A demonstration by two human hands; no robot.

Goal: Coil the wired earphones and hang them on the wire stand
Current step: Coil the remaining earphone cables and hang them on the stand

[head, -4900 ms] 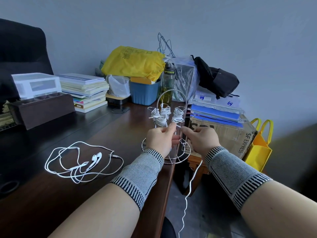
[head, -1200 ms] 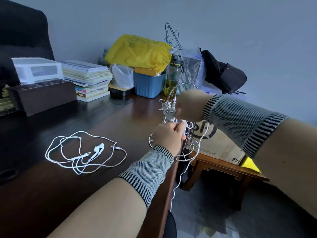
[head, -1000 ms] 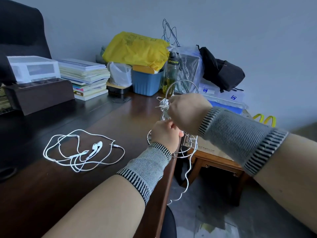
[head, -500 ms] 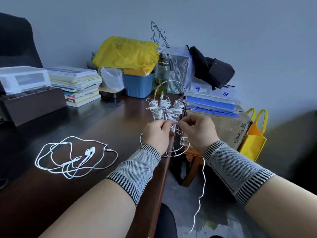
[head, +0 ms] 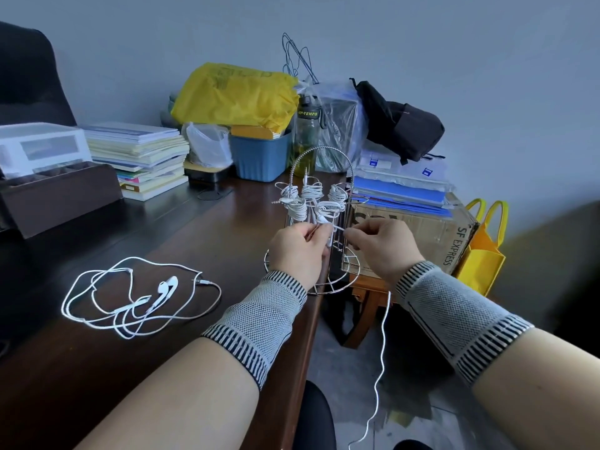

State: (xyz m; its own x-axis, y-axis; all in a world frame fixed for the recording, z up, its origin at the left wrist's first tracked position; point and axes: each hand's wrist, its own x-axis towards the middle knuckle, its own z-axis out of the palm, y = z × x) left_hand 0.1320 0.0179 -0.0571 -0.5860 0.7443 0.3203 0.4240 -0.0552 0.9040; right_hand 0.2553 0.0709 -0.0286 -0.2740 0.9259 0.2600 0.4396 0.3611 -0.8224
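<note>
We pinch a white earphone cable (head: 383, 323) between our left hand (head: 297, 251) and right hand (head: 383, 245) at the wire stand (head: 324, 151), its tail dangling toward six o'clock, while loose earphones (head: 136, 297) lie at nine o'clock on the desk (head: 207, 235).

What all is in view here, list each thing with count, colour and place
loose wired earphones: one, white, desk left
coiled earphone bundles: about five, white, on stand
silver wire stand: one, desk edge
earphone cable being coiled: one, white, hanging floorward
dark wooden desk: one
stacked books: one pile, back left
blue plastic bin: one, back
yellow plastic bag: one, over bin
cardboard box: one, brown, right
left hand: grip on cable
right hand: grip on cable
</note>
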